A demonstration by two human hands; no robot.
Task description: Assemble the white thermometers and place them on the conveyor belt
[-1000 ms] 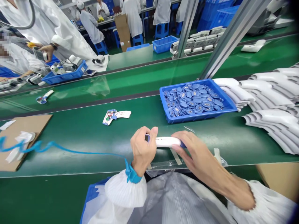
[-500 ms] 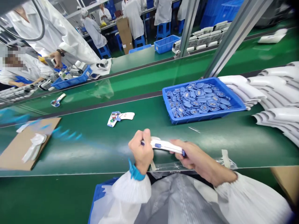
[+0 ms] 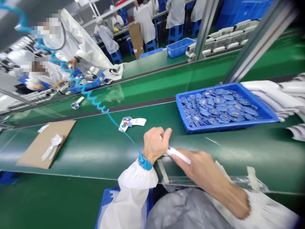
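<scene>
My left hand (image 3: pixel 156 144) is clenched around one end of the white casing (image 3: pixel 178 156), and my right hand (image 3: pixel 194 165) grasps the other end with its fingers laid along it, so the casing sits between my hands over the green belt (image 3: pixel 95 149). A coiled blue cord (image 3: pixel 95 101) runs from the strap (image 3: pixel 145 162) on my left wrist across the belt, past a white-and-blue assembly (image 3: pixel 127 124), and a blue tray (image 3: pixel 228 127) of blue parts (image 3: pixel 219 106) lies ahead to my right
</scene>
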